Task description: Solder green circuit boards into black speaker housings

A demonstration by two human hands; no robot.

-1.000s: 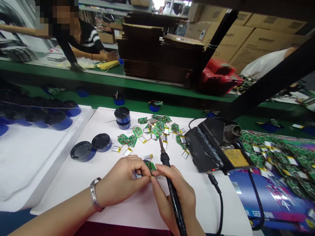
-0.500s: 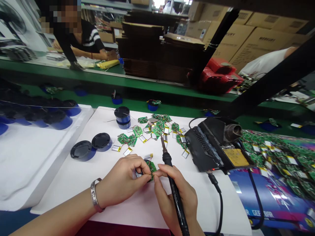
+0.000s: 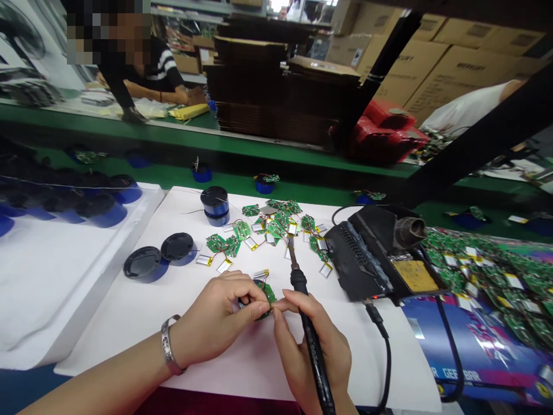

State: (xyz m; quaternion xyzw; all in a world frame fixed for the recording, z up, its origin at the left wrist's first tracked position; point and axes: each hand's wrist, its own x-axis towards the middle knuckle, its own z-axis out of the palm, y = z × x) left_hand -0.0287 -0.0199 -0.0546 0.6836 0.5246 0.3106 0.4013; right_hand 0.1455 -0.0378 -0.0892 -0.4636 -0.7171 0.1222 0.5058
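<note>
My left hand (image 3: 228,311) has its fingers closed round a small green circuit board (image 3: 266,293), near the middle of the white work surface (image 3: 194,374). A silver battery (image 3: 260,274) lies just above that board. My right hand (image 3: 313,340) holds a black soldering iron (image 3: 311,340), its tip pointing up and away over the loose boards. Thumb and index finger of this hand meet at the board's right edge; whatever fine part lies between them is too small to make out.
Loose green boards with batteries (image 3: 279,222) lie beyond my hands. Black-and-blue round housings (image 3: 177,249) stand at the left. A black soldering station (image 3: 358,253) with a yellow sponge (image 3: 413,276) and a cable (image 3: 386,351) is on the right. A person (image 3: 159,72) sits across the bench.
My right hand and the soldering iron have shifted slightly right. The left hand has barely moved, still at the board. Blue housings on the green belt have moved a little left.
</note>
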